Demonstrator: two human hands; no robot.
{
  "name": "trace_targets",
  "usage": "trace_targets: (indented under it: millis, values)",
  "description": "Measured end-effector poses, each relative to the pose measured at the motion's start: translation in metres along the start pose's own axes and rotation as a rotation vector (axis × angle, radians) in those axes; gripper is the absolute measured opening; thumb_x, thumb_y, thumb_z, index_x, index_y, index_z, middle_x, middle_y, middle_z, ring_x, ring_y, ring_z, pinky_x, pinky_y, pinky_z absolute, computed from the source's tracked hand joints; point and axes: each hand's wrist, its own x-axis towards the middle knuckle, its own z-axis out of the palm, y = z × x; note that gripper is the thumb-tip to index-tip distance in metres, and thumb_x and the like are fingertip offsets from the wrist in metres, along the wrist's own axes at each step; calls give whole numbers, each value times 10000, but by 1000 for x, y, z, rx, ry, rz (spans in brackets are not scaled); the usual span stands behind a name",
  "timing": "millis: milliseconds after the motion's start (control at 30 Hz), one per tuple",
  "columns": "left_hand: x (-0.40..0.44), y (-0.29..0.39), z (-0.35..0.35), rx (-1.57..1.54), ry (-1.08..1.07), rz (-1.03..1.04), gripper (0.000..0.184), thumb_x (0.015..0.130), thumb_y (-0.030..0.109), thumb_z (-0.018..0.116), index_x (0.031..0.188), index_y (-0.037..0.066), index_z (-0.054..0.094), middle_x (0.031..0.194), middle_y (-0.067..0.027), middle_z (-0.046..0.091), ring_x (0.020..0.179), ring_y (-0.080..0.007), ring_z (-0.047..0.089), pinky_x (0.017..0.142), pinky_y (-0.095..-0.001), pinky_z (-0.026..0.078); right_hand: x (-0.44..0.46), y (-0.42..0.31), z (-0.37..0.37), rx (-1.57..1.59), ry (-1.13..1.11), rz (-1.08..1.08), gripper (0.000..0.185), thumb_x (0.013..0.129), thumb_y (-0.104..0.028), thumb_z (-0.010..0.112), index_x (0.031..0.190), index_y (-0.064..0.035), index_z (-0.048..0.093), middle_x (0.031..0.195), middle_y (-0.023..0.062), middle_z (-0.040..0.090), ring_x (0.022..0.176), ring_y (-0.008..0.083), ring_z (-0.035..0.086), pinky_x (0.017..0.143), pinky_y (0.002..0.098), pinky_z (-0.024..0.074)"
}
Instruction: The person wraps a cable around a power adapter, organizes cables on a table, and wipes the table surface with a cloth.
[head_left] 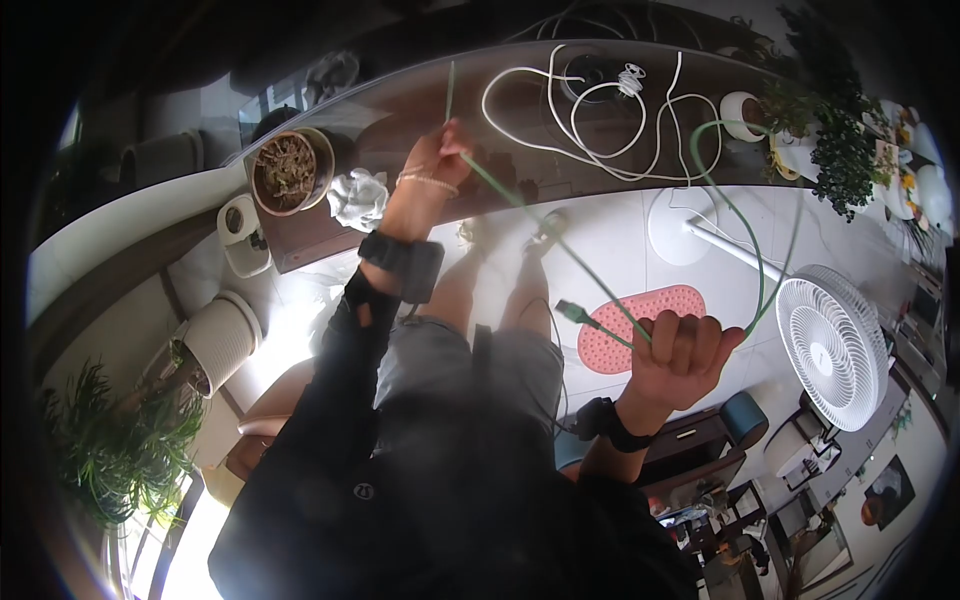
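Observation:
A green cable (545, 232) stretches slantwise between my two hands. My left hand (452, 140) pinches it over the dark glossy tabletop, and a short piece sticks up beyond the fingers. My right hand (683, 358) is closed in a fist around the cable, lower and to the right. Beside that fist the cable's dark plug end (577, 313) pokes out to the left. From the fist's other side, a loose loop of the cable rises towards the table's right part. A white cable (600, 160) lies in coils on the tabletop (400, 135).
A potted plant (288, 172) and crumpled white tissue (357, 199) are on the table's left end. At the right stand a white fan (830, 345) and a leafy plant (845, 155). A pink mat (640, 320) lies on the floor. More planters are at the left.

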Motion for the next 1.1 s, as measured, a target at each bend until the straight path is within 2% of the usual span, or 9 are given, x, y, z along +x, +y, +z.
trace_targets:
  millis: [133,167,267,467,600,767,1000,1033,1100]
  values:
    - [-12,16,27,27,20,24,130,930,33,431,904,-32,541,663,-31,474,504,-78,409,398,-167,340,4,7,-7,-36,95,177,510,1013,-450,251,616,-135,315,475,-1,196,623,150,262,574,309,226]
    - [7,35,11,81,-369,-123,140,932,52,454,877,-9,568,716,-52,530,581,-102,491,470,-173,407,11,13,-10,-87,140,209,487,1008,-426,314,619,-133,307,492,-9,159,633,145,254,592,315,233]
    - [63,66,12,267,10,169,154,945,88,461,869,4,565,715,-47,526,641,-127,511,606,-231,483,29,52,-27,-158,260,198,443,997,-407,371,646,-139,346,536,-17,221,635,155,279,619,306,252]
    - [80,78,3,543,-166,342,149,974,94,411,925,31,537,697,-48,490,615,-173,486,745,-389,521,39,95,-40,-198,178,255,458,1013,-432,274,667,-138,331,590,-8,274,638,176,313,653,324,289]
    - [58,76,-8,995,113,393,136,974,92,425,939,59,553,705,-20,471,596,-136,466,737,-372,519,35,103,-49,-179,207,293,458,1013,-430,279,672,-130,329,619,13,301,658,188,335,657,330,298]
    - [26,69,-11,890,-243,441,142,985,185,465,975,93,573,660,45,320,545,-74,281,557,-247,293,31,99,-60,-186,191,259,458,1014,-427,279,670,-128,327,622,17,308,658,192,343,651,331,303]
    - [4,64,-13,765,-183,415,140,979,192,469,971,114,585,661,48,318,543,-75,278,561,-247,297,30,93,-76,-224,192,184,464,1019,-421,248,669,-127,326,578,-3,280,648,188,339,638,331,315]
    - [14,79,-20,728,-357,339,126,966,173,489,996,94,582,671,35,372,550,-89,324,584,-255,355,29,94,-78,-224,217,192,462,1019,-418,252,670,-126,331,579,-3,279,648,189,341,647,332,321]
    - [30,82,-24,635,-141,318,122,959,156,498,998,76,581,683,21,413,575,-103,370,622,-268,404,29,99,-84,-219,260,210,458,1021,-411,259,673,-124,342,582,-3,276,647,192,347,663,335,334]
